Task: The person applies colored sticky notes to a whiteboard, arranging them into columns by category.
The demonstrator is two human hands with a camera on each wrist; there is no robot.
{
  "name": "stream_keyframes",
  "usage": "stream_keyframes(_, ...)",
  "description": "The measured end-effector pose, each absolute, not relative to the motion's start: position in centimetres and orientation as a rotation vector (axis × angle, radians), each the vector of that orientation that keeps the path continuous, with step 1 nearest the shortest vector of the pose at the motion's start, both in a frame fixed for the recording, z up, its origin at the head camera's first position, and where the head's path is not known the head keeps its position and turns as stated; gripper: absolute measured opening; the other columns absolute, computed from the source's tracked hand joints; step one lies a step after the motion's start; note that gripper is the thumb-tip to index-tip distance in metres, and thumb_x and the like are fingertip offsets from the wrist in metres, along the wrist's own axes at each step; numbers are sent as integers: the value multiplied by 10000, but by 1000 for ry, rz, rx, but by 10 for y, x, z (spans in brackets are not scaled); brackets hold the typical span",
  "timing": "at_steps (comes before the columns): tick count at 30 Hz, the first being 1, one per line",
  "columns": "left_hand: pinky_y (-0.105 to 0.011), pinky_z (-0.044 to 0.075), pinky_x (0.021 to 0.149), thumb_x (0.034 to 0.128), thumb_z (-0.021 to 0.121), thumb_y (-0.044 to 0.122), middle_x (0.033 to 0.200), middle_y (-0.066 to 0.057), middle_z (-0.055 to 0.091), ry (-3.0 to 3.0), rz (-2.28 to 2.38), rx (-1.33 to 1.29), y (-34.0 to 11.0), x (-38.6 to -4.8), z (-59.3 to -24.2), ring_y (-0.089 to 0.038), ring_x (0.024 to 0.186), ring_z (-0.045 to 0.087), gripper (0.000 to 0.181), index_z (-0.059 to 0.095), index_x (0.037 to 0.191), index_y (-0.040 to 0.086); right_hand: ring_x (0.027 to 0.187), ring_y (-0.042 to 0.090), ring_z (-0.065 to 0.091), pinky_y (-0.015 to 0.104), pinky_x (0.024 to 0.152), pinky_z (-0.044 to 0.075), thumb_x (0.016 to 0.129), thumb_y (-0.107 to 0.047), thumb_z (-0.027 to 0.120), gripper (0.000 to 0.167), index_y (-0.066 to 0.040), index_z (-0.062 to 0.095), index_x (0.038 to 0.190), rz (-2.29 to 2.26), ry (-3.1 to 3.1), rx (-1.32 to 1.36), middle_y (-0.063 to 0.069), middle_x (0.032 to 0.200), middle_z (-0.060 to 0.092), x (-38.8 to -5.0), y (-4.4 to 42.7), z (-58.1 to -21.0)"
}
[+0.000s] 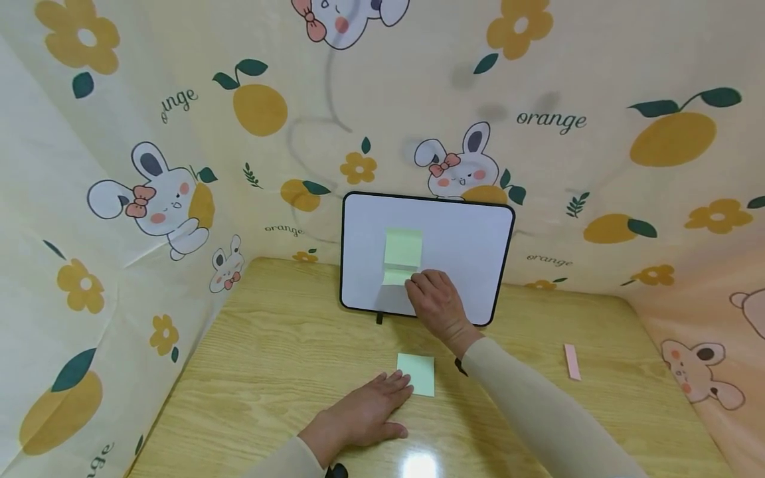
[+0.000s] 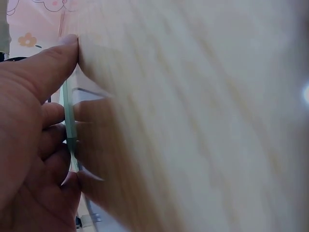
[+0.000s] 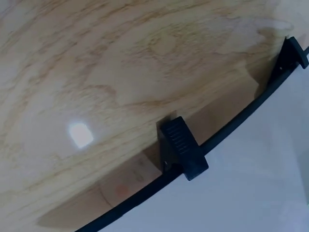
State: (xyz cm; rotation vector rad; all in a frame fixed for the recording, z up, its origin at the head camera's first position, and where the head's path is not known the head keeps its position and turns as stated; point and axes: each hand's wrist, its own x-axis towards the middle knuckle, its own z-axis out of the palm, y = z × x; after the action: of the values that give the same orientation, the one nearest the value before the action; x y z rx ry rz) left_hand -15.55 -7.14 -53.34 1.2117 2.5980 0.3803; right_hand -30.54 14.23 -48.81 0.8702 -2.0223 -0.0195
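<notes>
On the upright whiteboard is a light green sticky note, and a narrower green sticky note shows directly below it. My right hand pinches the lower note at its right side with curled fingers, which hide that end. Whether the two green pieces overlap, I cannot tell. On the table, my left hand lies palm down, fingers extended, fingertips on the left edge of a mint-green sticky note pad. From the side, the left wrist view shows the pad's thin edge at the fingers.
Black feet support the whiteboard's lower edge on the wood-grain table. A narrow pink strip lies on the right of the table. Printed cloth with rabbits and oranges hangs behind and at both sides.
</notes>
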Motion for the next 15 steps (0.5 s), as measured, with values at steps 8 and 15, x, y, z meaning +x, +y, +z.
stream_keyframes(8,-380,276,1315,1044,592,540,1712,-56,349,2594,379,1213,-72,-156,-534,-207,1608,286,738,435,1617,103,891,268,668,396,837,601,1023,-8,626,197,-55,614,832,-20,-2013,862,70,919,678,-306,142,-490)
stream_keyframes(15,-381,271,1317,1043,604,524,1714,-60,347,2588,400,1205,-72,-156,-535,-211,1609,286,737,428,1621,103,908,271,676,397,856,605,1002,-28,658,162,-56,620,848,-25,-2015,864,68,924,678,-308,142,-493)
